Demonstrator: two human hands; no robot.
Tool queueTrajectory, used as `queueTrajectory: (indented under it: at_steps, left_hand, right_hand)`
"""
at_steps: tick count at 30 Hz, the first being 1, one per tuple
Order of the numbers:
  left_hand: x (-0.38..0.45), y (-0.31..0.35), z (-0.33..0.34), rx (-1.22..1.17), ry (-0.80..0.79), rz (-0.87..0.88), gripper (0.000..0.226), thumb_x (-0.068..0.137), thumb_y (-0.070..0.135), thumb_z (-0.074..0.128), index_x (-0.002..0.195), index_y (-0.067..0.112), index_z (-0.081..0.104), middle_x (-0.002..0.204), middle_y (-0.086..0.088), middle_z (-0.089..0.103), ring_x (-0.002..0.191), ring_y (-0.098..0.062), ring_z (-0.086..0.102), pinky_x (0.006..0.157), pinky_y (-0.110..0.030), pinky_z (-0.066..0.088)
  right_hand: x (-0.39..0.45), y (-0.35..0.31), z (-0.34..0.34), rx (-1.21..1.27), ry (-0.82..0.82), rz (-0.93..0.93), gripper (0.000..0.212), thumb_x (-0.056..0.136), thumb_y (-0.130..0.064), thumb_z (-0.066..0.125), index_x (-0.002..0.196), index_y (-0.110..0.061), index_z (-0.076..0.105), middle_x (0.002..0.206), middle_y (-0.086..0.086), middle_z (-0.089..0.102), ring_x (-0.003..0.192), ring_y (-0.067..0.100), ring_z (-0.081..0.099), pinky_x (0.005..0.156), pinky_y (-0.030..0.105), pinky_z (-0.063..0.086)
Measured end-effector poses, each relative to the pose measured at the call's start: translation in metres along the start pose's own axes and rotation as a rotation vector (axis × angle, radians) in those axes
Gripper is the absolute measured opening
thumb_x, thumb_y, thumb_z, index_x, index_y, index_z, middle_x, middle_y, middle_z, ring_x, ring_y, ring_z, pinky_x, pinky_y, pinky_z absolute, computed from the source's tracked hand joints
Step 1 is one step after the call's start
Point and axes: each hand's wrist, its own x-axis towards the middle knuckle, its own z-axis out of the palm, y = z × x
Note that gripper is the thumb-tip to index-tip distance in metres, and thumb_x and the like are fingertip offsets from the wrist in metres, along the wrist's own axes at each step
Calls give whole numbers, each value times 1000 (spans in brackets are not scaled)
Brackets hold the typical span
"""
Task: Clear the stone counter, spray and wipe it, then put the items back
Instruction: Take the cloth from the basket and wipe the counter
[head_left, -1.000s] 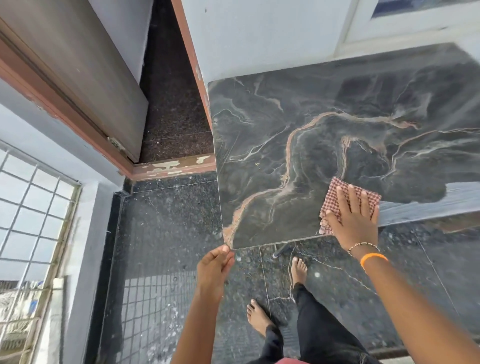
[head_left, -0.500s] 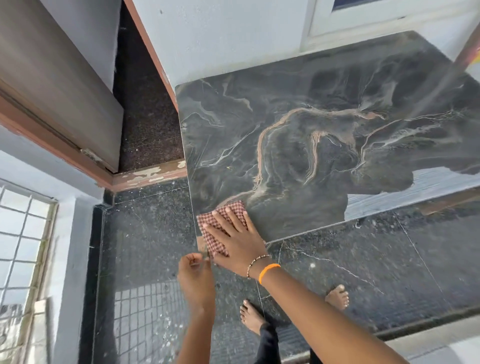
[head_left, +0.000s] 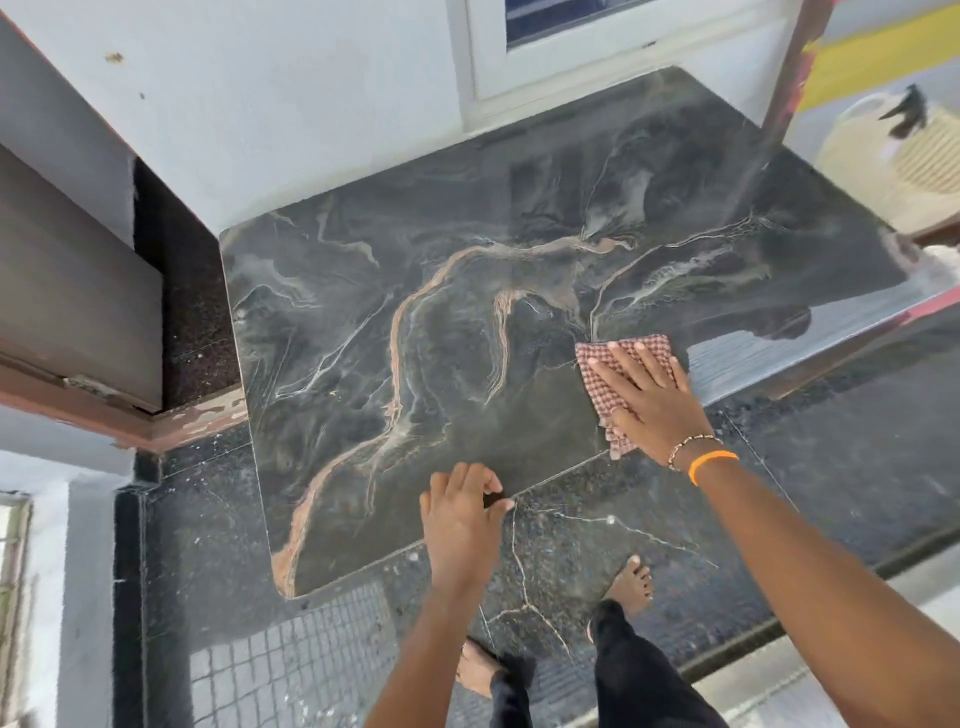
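A: Where was the cloth (head_left: 623, 384)?
B: Flat on the counter (head_left: 415, 322), near its front edge toward the right, under the right hand (head_left: 649, 400). The fingers lay straight and spread, pressing it down.
A: And the left hand (head_left: 460, 525)?
B: At the counter's front edge, fingers loosely curled, holding nothing. 2 bare feet stood on the floor (head_left: 779, 519) below.

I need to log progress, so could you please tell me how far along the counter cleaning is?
Done: the stone counter shows nothing but the cloth, so clearing looks finished. In hand: the right hand presses a checked cloth flat near the front edge, wiping; the left hand hangs loosely curled over that edge, holding nothing. Whether it was sprayed cannot be told. Left: finishing the wipe and returning the items, which are out of view.
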Motion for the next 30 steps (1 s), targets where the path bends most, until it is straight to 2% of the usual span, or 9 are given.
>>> queueTrajectory:
  at_steps: [3, 6, 10, 12, 15, 18, 21, 26, 30]
  left_hand:
    - [8, 19, 10, 19, -19, 14, 23, 69, 25, 77, 81, 23, 58, 87, 10, 61, 84, -19, 50, 72, -28, 26]
    - [9, 28, 16, 27, -20, -29, 22, 69, 21, 77, 80, 22, 57, 86, 11, 61, 84, -17, 47, 73, -27, 24]
    - [8, 25, 17, -4, 10, -111, 29, 64, 20, 80, 83, 21, 57, 87, 11, 58, 82, -14, 40, 75, -28, 22]
    - [10, 27, 16, 20, -23, -136, 37, 64, 26, 79, 94, 23, 57, 97, 10, 55, 90, -16, 41, 80, -30, 24]
    - [11, 40, 18, 87, -68, -183, 61, 65, 33, 78, 119, 24, 50, 114, 3, 48, 104, -22, 40, 90, -40, 30]
    - [8, 54, 27, 121, -69, -183, 83, 61, 34, 82, 132, 22, 42, 122, -4, 45, 109, -28, 39, 93, -47, 32]
    - [11, 73, 39, 104, -104, -161, 91, 64, 34, 80, 140, 25, 30, 130, -2, 40, 116, -26, 34, 99, -46, 27]
    - [31, 125, 63, 90, -135, 26, 90, 72, 36, 74, 144, 26, 20, 132, 3, 38, 119, -21, 31, 102, -41, 24]
    - [48, 166, 85, 163, -148, 165, 93, 70, 34, 76, 144, 22, 22, 124, 1, 47, 114, -24, 41, 101, -45, 31]
  right_hand:
    - [6, 48, -10, 13, 15, 130, 77, 70, -51, -4, 146, -41, 3, 159, -10, 0, 147, 20, -2, 117, 48, -3]
    - [6, 66, -12, 82, 83, 313, 74, 75, -49, 5, 147, -35, 14, 159, -3, 10, 146, 25, 6, 117, 52, 3]
    - [-5, 5, 1, 282, 171, 594, 69, 81, -42, 20, 147, -23, 25, 158, 9, 15, 144, 37, 7, 113, 61, 0]
    - [-14, -43, 9, 298, 169, 530, 70, 80, -46, 19, 145, -20, 29, 156, 12, 19, 143, 40, 10, 111, 63, -1]
    - [-25, -86, 19, 196, 166, 196, 63, 82, -53, 32, 138, -25, 41, 150, 7, 36, 139, 39, 27, 110, 62, 8]
    - [-27, -70, 21, 97, 145, -169, 59, 77, -55, 42, 131, -32, 46, 146, 0, 42, 135, 31, 38, 104, 59, 35]
    - [-23, -23, 19, 22, 130, -367, 61, 74, -52, 44, 132, -36, 42, 149, -4, 38, 137, 25, 37, 111, 52, 30]
    - [-7, 78, 0, -39, 96, -259, 62, 77, -48, 37, 137, -35, 40, 151, -4, 34, 140, 26, 31, 114, 51, 18]
    - [11, 162, -21, 34, 50, -29, 64, 78, -45, 24, 139, -34, 36, 155, -5, 25, 144, 24, 19, 115, 53, 13]
